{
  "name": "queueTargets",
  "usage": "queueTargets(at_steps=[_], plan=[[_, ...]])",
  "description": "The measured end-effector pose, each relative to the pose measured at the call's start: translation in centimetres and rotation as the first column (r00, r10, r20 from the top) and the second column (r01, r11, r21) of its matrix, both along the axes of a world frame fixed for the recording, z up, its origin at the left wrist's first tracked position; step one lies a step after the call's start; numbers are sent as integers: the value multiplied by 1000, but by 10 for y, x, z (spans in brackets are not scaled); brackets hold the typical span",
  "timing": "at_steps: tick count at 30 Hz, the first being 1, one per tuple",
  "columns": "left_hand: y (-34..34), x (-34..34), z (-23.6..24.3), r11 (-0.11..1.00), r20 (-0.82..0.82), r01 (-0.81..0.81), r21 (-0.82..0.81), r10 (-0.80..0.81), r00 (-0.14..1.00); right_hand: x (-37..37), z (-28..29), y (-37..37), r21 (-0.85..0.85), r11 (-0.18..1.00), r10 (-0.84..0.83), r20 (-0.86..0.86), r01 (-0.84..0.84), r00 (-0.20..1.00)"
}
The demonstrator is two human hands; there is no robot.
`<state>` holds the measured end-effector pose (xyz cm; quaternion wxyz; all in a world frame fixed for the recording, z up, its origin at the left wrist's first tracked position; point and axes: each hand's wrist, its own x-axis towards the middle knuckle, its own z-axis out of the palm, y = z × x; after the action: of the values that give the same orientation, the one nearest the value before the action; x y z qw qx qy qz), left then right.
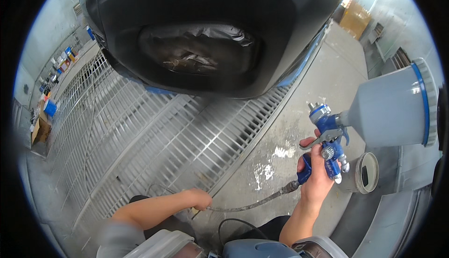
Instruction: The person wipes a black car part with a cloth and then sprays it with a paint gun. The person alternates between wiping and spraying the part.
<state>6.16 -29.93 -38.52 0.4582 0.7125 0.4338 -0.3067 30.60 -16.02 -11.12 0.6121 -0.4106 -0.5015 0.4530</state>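
My right hand [317, 176] is wrapped round the handle of a blue spray gun [329, 153], which I hold up on the right. A large translucent paint cup [390, 106] with a blue ring is fixed to the gun, its lid end tilted to the right. From the handle's lower end an air hose [248, 207] runs left to my left hand [201, 199], which is closed on it low in the middle. Ahead of both hands is a matt black car bumper [234, 85], apart from the gun. Its recess holds crumpled dark masking film [201, 54].
Slatted metal floor grating [187, 132] lies under the bumper, beside a paint-spotted floor [269, 164]. A pale bucket [367, 174] stands right of my right hand. At left are a cardboard box [41, 132], a blue container [50, 107] and several cans [61, 64].
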Motion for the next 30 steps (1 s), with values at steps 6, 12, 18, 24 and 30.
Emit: queueTargets(at_steps=[6,12,18,24,30], plan=[[38,-9,-9,989,-7,123,87,-123,992,-5,-3,-12,190,981,-24,-36,31,999],[42,5,-18,995,98,55,78,-63,993,-7,16,-22,197,977,-71,-48,79,996],[55,-13,-37,992,51,102,80,-106,993,-12,11,-21,204,976,-59,-107,80,992],[64,-34,-20,989,-38,82,119,-78,996,-21,10,-16,212,976,-27,-120,53,992],[64,-87,46,891,-118,-222,397,289,950,-27,19,-10,202,970,-97,-181,134,979]])
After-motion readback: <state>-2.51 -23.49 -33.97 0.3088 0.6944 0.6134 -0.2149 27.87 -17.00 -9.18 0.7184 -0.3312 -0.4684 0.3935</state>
